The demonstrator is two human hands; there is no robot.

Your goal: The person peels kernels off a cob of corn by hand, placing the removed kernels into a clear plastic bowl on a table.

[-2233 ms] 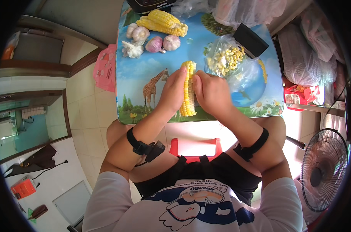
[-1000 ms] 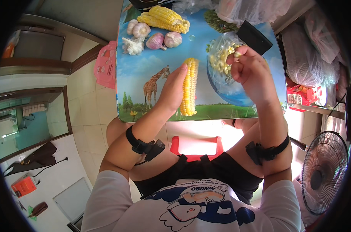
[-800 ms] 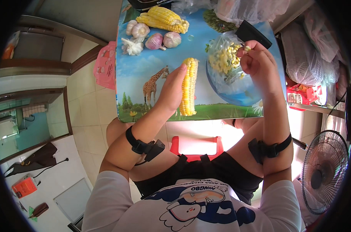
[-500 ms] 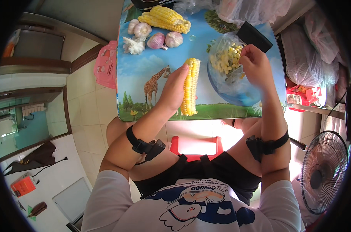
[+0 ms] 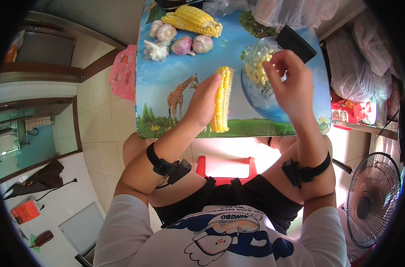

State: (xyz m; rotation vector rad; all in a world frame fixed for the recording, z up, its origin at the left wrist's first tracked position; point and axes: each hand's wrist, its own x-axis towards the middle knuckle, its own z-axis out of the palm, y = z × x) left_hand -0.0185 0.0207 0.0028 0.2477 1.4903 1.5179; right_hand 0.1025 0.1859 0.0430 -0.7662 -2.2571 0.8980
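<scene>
My left hand (image 5: pixel 204 103) is closed around an ear of corn (image 5: pixel 222 101), held upright above the near part of the table. Most of the ear's yellow kernels are on it, and its right side looks paler. My right hand (image 5: pixel 291 82) is over a clear plastic bag (image 5: pixel 261 48) set in a blue bowl (image 5: pixel 251 99). Its fingers are loosely curled, the thumb apart from them, and I see nothing held there. Loose corn kernels (image 5: pixel 257 72) lie in the bag, partly hidden by this hand.
More corn ears (image 5: pixel 191 20) lie at the back left beside several garlic bulbs (image 5: pixel 182 45). A black box-shaped thing (image 5: pixel 296 43) is behind the bowl. Plastic bags (image 5: pixel 296 11) sit at the far edge. A fan (image 5: pixel 372 200) stands at the right, a red stool (image 5: pixel 202 167) below the table.
My right hand has shifted a little to the left over the bag, and its thumb and fingers have loosened from a pinch. My left hand holds the ear of corn nearly still.
</scene>
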